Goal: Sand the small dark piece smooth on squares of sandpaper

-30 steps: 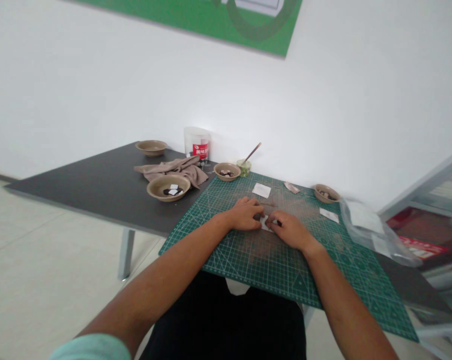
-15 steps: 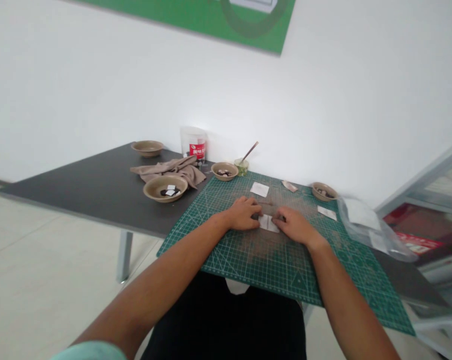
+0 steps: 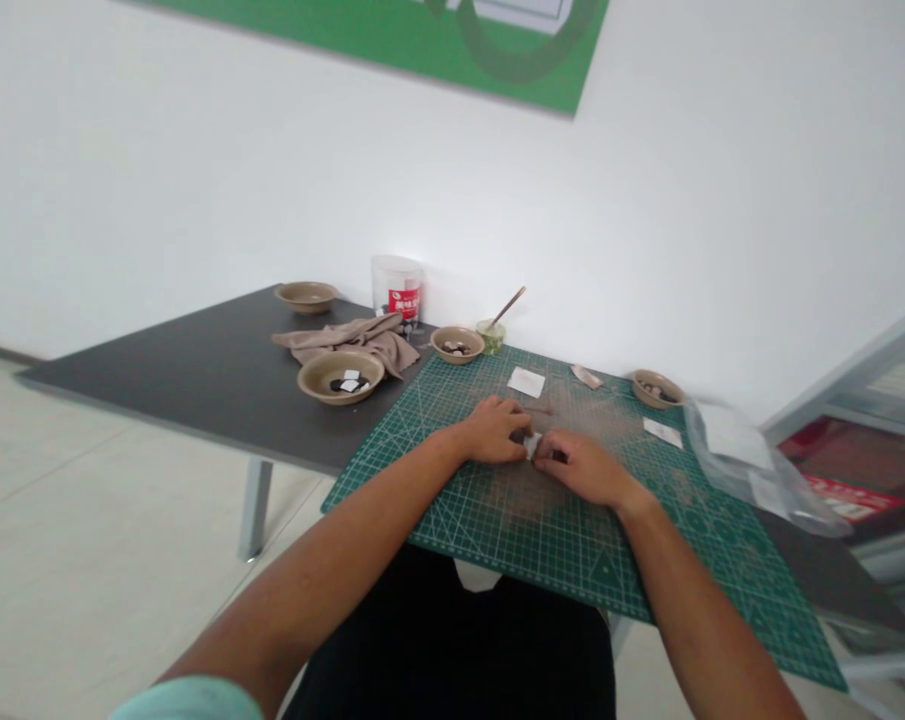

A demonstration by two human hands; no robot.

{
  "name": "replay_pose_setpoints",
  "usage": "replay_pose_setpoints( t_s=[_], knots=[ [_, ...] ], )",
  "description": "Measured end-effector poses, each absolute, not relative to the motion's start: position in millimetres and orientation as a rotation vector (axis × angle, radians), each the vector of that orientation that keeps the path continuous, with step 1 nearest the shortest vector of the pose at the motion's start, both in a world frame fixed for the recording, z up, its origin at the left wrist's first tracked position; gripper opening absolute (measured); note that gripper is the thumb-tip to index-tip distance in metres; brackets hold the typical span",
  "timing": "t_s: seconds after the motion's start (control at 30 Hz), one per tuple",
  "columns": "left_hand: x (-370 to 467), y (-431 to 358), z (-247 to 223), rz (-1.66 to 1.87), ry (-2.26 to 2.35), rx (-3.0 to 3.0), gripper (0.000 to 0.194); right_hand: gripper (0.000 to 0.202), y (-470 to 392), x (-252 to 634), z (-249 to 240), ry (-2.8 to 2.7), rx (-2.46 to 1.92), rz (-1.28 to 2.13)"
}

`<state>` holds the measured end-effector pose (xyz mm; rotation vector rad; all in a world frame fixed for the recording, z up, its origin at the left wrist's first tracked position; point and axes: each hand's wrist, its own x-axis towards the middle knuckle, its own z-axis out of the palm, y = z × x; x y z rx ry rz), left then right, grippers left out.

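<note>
White piece (image 3: 532, 446), small and partly hidden by fingers, lay on a brown-smudged stretch of the green cutting mat (image 3: 459, 510), between the two hands. Left hand (image 3: 499, 431) touched its left side with fingers curved, right hand (image 3: 583, 467) its right side with thumb and fingertips drawn narrow; could not tell whether either pinched it or merely pressed. Beyond lay a white square (image 3: 526, 382), and, farther back to the left, a brown bowl (image 3: 459, 360) of small bits beside a jar (image 3: 492, 341) with a leaning stick (image 3: 509, 306).
</note>
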<state>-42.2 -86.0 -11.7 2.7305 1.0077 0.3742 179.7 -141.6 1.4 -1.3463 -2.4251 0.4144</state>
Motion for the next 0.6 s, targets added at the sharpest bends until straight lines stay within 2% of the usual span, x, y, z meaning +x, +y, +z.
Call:
replay_pose_setpoints(
  t_s=[0.13,0.33,0.5,0.6],
  knots=[
    [-43.0,-86.1,-12.3,0.386,1.015,2.724,0.037,0.013,-135.2,181.5,1.6,-2.320,-1.442,0.327],
    [-42.8,-85.7,-13.1,0.380,1.014,2.715,0.038,0.007,-142.4,184.1,3.8,-2.409,-1.362,0.451],
    [-42.7,-86.0,-12.6,0.377,1.015,2.709,0.037,0.016,-138.0,180.8,2.4,-2.319,-1.435,0.356],
    [-43.4,-86.8,-11.1,0.371,1.011,2.707,0.037,0.013,-138.6,184.7,5.0,-2.342,-1.431,0.384]
  ],
)
